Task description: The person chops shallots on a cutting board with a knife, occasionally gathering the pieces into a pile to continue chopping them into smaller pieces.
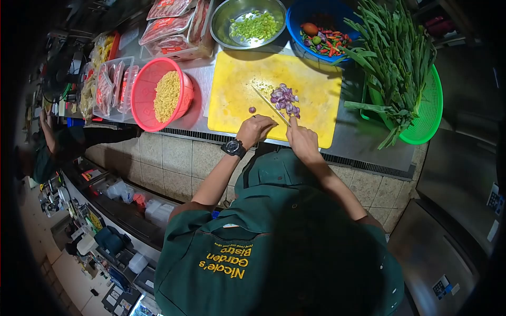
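My green shirt [216,263] is filling the space nearest me, and beyond it my forearms are reaching to the yellow board [232,79] on the steel counter [358,139]. My right hand [303,139] is closing round the handle of the knife [270,104], whose blade is lying slantwise just beside the sliced purple pieces [282,96] on the board. My left hand [255,130] is resting near the board's close edge, fingers bending inward; whether they are pinching anything, I cannot tell. Those fingertips are sitting near the blade, so a slip of the handle or a careless sideways sweep could be nicking them. The lone purple piece [252,110] is lying apart beyond my left hand, and a knock could be rolling it away. Loose scraps are dotting the board and could be making the slices skid under the edge. To the right, long leafy stalks [400,63] are spilling over the green basket [440,100]; an elbow catching them could be tipping it.
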`<action>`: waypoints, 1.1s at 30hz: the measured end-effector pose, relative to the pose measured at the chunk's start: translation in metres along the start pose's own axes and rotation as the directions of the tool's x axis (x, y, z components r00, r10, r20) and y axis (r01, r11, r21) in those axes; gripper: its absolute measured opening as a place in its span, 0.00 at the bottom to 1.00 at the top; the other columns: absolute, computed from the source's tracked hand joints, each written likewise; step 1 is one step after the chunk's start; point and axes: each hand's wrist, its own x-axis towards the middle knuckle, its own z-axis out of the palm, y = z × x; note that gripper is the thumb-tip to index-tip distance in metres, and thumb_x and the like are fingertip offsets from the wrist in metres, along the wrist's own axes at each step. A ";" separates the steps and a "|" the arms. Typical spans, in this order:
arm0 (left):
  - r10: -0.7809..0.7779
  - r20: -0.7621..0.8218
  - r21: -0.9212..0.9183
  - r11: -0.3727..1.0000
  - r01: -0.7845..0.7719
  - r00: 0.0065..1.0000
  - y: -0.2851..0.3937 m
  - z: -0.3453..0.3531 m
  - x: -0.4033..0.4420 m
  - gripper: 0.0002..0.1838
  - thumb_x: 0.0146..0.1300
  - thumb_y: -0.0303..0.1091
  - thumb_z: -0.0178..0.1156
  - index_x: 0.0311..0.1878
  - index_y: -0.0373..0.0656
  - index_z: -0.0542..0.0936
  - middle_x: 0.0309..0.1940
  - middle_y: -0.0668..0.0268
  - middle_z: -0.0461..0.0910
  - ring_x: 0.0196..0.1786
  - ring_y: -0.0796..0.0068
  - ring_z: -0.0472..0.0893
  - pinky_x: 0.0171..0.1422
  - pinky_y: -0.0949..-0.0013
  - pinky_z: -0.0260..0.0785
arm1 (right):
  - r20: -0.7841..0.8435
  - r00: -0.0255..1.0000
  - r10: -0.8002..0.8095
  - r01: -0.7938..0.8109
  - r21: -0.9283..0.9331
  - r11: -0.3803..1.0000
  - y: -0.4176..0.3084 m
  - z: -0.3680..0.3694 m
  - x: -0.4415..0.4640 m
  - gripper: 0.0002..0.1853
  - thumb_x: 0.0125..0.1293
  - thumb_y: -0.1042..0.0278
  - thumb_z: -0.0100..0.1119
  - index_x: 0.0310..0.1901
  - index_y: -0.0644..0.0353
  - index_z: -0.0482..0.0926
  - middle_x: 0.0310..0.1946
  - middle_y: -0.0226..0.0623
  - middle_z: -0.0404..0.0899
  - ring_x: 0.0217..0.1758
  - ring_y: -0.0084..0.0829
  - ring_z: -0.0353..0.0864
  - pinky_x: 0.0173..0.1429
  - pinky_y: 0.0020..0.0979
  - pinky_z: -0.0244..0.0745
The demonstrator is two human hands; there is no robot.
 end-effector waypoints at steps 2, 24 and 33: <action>0.000 -0.019 -0.005 1.000 0.000 1.000 0.000 0.003 -0.003 0.06 0.61 0.29 0.73 0.41 0.42 0.89 0.37 0.61 0.90 0.39 0.61 0.89 0.43 0.63 0.82 | -0.017 1.000 0.002 -0.001 0.025 1.000 0.005 -0.010 -0.008 0.12 0.73 0.64 0.56 0.54 0.57 0.74 0.20 0.44 0.83 0.23 0.45 0.86 0.27 0.45 0.79; -0.148 -0.049 -0.022 0.989 0.147 0.988 0.013 0.008 0.008 0.10 0.60 0.38 0.76 0.38 0.43 0.90 0.36 0.61 0.89 0.38 0.62 0.88 0.42 0.63 0.80 | -0.053 0.996 0.074 -0.064 0.161 0.985 0.016 -0.024 -0.037 0.10 0.71 0.63 0.62 0.48 0.54 0.75 0.18 0.40 0.78 0.21 0.44 0.82 0.29 0.45 0.77; -0.277 0.001 0.068 0.959 0.277 0.961 0.029 0.005 0.015 0.13 0.61 0.45 0.73 0.41 0.46 0.89 0.36 0.63 0.88 0.39 0.61 0.87 0.42 0.60 0.80 | -0.051 0.993 0.105 -0.095 0.163 0.982 0.020 -0.015 -0.049 0.09 0.71 0.62 0.61 0.47 0.53 0.75 0.17 0.39 0.78 0.21 0.44 0.82 0.29 0.45 0.78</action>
